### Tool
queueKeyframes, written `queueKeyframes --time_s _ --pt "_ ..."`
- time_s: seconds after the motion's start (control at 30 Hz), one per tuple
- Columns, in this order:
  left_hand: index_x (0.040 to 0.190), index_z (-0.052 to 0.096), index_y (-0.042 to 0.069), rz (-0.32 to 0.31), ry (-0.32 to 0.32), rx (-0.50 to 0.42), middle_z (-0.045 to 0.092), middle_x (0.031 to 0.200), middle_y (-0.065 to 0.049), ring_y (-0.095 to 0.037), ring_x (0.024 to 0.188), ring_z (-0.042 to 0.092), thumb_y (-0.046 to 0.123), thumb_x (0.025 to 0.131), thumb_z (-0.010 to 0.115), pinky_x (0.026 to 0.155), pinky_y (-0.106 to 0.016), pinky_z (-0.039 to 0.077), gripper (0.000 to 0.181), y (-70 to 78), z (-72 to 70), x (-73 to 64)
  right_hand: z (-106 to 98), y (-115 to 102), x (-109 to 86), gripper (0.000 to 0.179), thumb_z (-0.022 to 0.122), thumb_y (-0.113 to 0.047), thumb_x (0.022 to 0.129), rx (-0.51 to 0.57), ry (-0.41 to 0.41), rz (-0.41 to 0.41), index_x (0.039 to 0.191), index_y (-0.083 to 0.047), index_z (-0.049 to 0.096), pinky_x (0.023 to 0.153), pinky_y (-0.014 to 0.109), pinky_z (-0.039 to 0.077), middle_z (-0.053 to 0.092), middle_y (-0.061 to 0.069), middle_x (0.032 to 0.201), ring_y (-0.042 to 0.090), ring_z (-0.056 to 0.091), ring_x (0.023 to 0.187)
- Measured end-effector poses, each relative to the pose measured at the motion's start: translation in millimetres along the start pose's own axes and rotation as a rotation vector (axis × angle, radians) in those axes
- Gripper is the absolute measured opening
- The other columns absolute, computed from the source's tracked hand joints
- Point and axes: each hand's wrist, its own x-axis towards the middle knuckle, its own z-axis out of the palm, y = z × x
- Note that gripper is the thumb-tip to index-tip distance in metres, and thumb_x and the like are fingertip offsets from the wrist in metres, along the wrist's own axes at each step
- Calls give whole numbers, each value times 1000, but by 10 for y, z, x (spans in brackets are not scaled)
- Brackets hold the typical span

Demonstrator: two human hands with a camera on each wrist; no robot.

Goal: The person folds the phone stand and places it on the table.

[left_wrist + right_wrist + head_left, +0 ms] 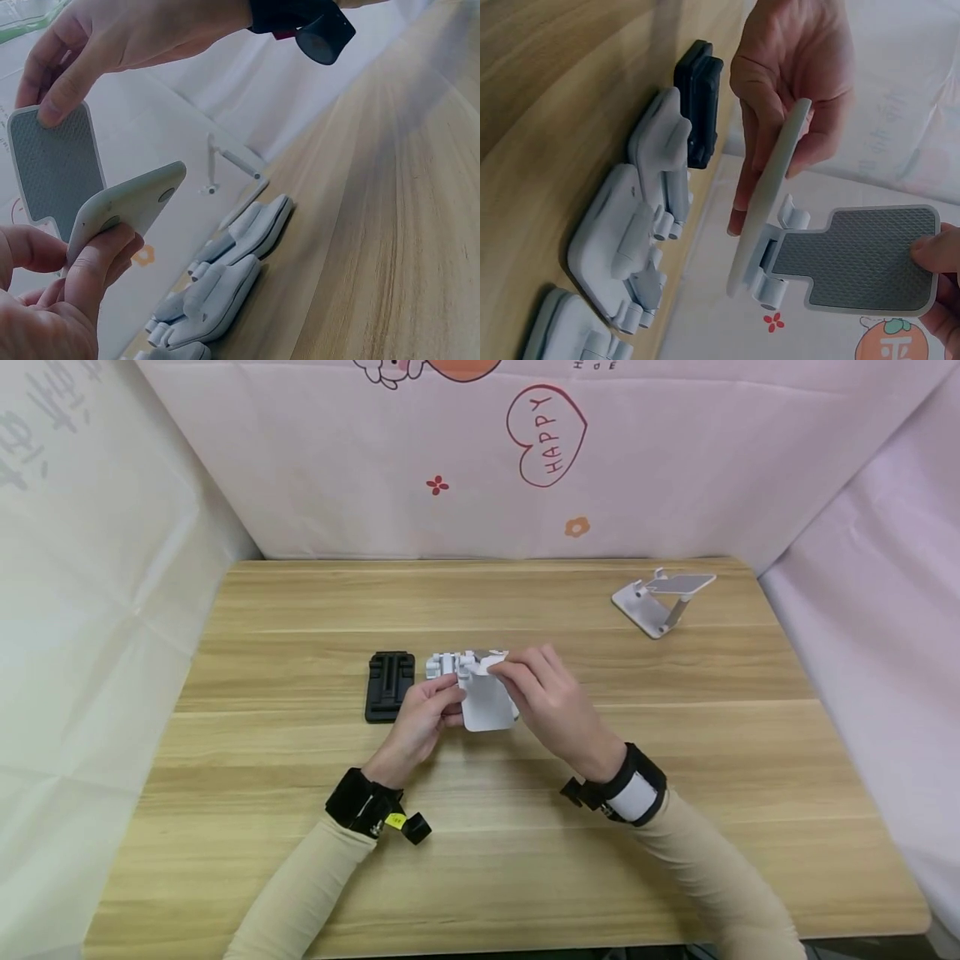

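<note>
Wearing beige sleeves (303,893) and black wrist straps (365,803), and reaching with both arms over the wooden counter (495,885). Holding one white folding stand (487,708) raised above the middle of the counter, between the two hands. Grasping the base plate (769,187) of this stand with the left grip (423,718), with the thumb and the fingers on opposite faces. Pinching with the right grip (555,702) the outer end of the panel (870,259), and pressing the thumb on its grey textured face. Showing this panel opened out at an angle from the base plate. Seeing one black folded stand (389,681) lying flat beside the left grip, and, in the right wrist view, folded white stands (604,240) lying in a row next to it. Seeing also one opened white stand (667,602) standing well apart, at the far right of the counter.
</note>
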Motion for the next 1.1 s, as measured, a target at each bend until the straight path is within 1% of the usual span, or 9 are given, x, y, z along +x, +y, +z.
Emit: queueKeyframes --time_s 0.3,0.57,0.8,1.1 --pt "146 47 -12 -1 2 -29 55 141 -35 -13 86 76 -4 99 54 75 -24 64 48 -15 -31 -5 40 -66 -90 25 79 6 87 -25 -10 -23 110 2 73 65 29 55 65 13 96 27 59 83" --pt "145 48 -12 -8 8 -26 55 141 -35 -12 84 75 -5 99 52 75 -23 64 46 -12 -27 -9 90 -89 -189 29 80 8 83 -32 -4 -37 110 1 74 60 26 49 62 9 90 22 56 79" --pt "145 47 -12 -10 9 -38 55 140 -35 -12 84 76 -4 100 52 75 -23 64 45 -17 -33 -6 121 -105 -241 29 79 7 83 -26 -17 -61 110 0 74 63 26 51 62 8 90 20 57 78" --pt "144 48 -13 -20 15 -70 56 139 -35 -13 84 77 -4 102 50 78 -26 64 43 -10 -27 -2 163 -115 -288 24 75 2 85 -68 -52 -107 109 -2 74 63 25 50 62 5 87 18 55 75"
